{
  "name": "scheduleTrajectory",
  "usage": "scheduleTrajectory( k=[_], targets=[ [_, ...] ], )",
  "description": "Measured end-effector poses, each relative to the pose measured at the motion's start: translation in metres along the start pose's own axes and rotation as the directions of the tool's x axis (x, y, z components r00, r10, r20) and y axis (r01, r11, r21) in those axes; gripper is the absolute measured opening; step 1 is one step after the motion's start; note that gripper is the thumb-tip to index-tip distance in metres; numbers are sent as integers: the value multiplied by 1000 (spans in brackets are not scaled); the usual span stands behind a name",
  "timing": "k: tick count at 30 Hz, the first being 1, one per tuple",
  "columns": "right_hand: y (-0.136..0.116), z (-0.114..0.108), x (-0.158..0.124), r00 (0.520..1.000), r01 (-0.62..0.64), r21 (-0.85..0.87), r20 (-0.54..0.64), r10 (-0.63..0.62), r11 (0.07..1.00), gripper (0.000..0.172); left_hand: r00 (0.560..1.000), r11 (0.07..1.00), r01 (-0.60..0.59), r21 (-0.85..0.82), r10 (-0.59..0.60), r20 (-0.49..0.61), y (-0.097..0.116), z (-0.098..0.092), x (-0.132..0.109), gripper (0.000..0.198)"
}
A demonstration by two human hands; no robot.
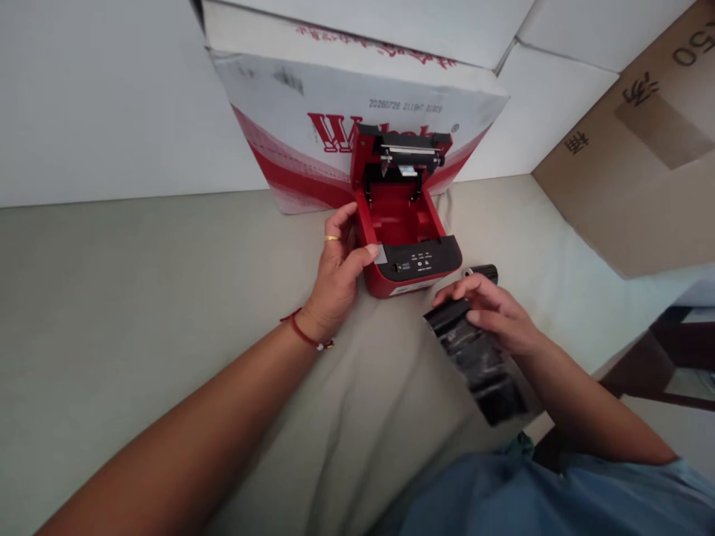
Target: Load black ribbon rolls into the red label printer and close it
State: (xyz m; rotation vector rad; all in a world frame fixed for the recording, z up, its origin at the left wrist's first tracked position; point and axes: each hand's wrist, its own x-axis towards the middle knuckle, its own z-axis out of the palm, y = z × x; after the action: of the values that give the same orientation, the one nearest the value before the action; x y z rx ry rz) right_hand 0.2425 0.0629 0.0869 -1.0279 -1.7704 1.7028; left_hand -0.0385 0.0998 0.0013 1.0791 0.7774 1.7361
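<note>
A red and black label printer (413,257) stands on the pale cloth with its lid (402,156) tipped up and back. Its red inner bay (394,212) shows, with a roller on the underside of the lid. My left hand (340,272) grips the printer's left side, thumb on the front panel's corner. To the right of the printer, my right hand (497,316) pinches a strip of shiny black ribbon (474,357), which slants down toward me, its lower end blurred. A small black roll (487,273) lies just beyond my right fingers; whether it joins the ribbon, I cannot tell.
Behind the printer leans a white and red carton (290,126), with white boxes (564,112) stacked around it. A brown cardboard box (631,179) stands at the right. Pale, creased cloth (139,320) covers the surface. Dark furniture (670,357) shows at the lower right.
</note>
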Motion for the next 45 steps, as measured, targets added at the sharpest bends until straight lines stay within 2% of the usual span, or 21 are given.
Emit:
scheduleTrajectory(
  k=[3, 6, 7, 9, 11, 12, 14, 17, 20, 22, 25, 28, 31, 34, 37, 39, 42, 45],
  targets=[
    [6, 6, -5, 994, 61, -240, 105, -37, 969, 28, 1000, 1000, -4, -10, 4, -6, 1, 1, 1, 71],
    [-3, -5, -11, 981, 162, -509, 178, -81, 845, 28, 1000, 1000, 2, -7, -2, 2, 1, 1, 0, 71],
    [-7, -13, -12, 984, 171, -567, 142, -108, 805, 27, 1000, 1000, 3, -2, -3, 3, 1, 0, 0, 72],
    [-15, -31, -14, 985, 78, -672, -62, -161, 736, 29, 1000, 1000, 6, 5, -6, -4, 1, 0, 0, 73],
    [-19, -52, -12, 933, -118, -759, -305, -190, 640, 33, 1000, 1000, 11, 4, -10, -12, 1, 0, 0, 74],
    [-20, -63, -10, 906, -211, -786, -380, -185, 581, 33, 1000, 1000, 12, 3, -12, -12, 1, 0, 0, 73],
    [-18, -82, -2, 903, -312, -828, -410, -124, 466, 35, 1000, 1000, 15, -5, -15, -5, 1, 1, 0, 71],
    [-14, -101, 10, 951, -292, -865, -308, 28, 407, 43, 1000, 1000, 17, -22, -17, 1, 1, 1, 0, 71],
    [-17, -108, 17, 980, -200, -878, -169, 109, 435, 43, 1000, 1000, 19, -22, -19, 4, 0, 1, 0, 71],
    [-23, -109, 19, 982, -170, -873, -112, 152, 457, 43, 1000, 1000, 22, -17, -21, 7, 0, 1, 0, 72],
    [-46, -111, 16, 964, -184, -847, -57, 259, 498, 41, 999, 999, 30, -11, -30, 18, -1, 0, -1, 73],
    [-87, -111, 8, 937, -148, -795, 78, 341, 589, 40, 999, 1000, 29, -2, -29, 17, -2, 0, -1, 73],
    [-128, -101, 10, 945, -65, -746, 167, 281, 663, 41, 1000, 1000, 28, -1, -28, -3, -2, 0, -1, 75],
    [-144, -72, 34, 980, 26, -775, 144, 136, 631, 44, 1000, 1000, 30, 0, -30, -1, -2, 0, -1, 75],
    [-135, -31, 73, 996, 87, -878, 69, -55, 471, 39, 1000, 1000, 26, 7, -26, 16, -2, -1, -2, 73],
    [-124, -6, 98, 990, 49, -948, 5, -141, 313, 37, 999, 1000, 27, 10, -27, 25, -1, -1, -2, 73],
    [-114, 19, 126, 991, -66, -995, -75, -114, 76, 39, 999, 999, 39, 13, -39, 30, -1, -1, -2, 73],
    [-113, 28, 142, 994, -98, -993, -95, -45, -59, 40, 999, 999, 45, 20, -46, 27, -2, -1, -1, 74]
  ],
)
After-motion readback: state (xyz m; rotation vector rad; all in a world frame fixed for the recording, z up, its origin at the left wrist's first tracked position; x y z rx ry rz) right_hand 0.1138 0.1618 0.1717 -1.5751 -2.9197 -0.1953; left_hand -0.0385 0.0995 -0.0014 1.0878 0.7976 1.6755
